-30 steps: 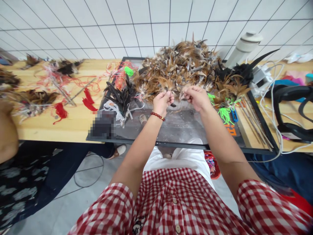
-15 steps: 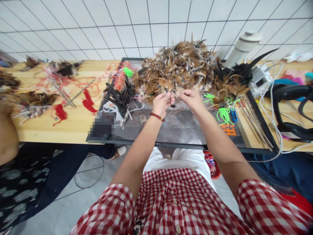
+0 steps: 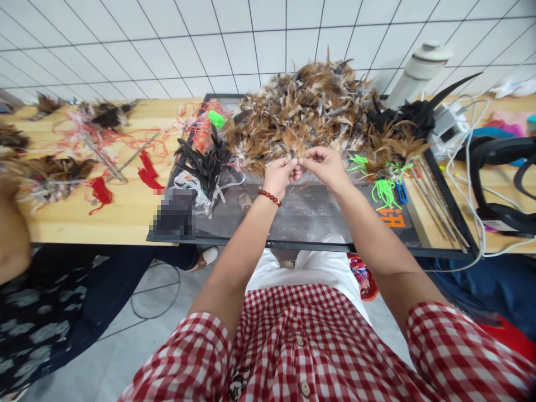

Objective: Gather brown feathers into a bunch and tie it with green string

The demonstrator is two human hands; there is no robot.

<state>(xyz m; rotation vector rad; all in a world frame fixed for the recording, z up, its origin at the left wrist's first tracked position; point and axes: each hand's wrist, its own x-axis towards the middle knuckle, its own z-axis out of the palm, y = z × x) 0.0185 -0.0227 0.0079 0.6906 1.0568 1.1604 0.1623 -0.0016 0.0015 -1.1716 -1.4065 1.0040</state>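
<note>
My left hand (image 3: 280, 177), with a red bead bracelet (image 3: 269, 197) at the wrist, is closed in a pinch. Brown feathers (image 3: 290, 142) rise just beyond its fingertips and appear to be held there. My right hand (image 3: 325, 165) is pinched too, its fingertips meeting those of the left; whatever lies between them is too small to make out. Both hands are over the near side of a big heap of brown and grey feathers (image 3: 310, 100), above a dark tray (image 3: 301, 215).
Black feathers with white ties (image 3: 205, 162) lie left on the tray; bright green cords (image 3: 384, 192) and thin sticks (image 3: 439, 206) lie right. A white bottle (image 3: 419, 72) stands behind. A black headset (image 3: 498, 184) and white cables sit rightward. Another person's arm (image 3: 12, 229) shows at far left.
My right hand has moved slightly left, and its fingertips now meet the left hand's. The gap between the two hands has closed. The whole view has shifted a little.
</note>
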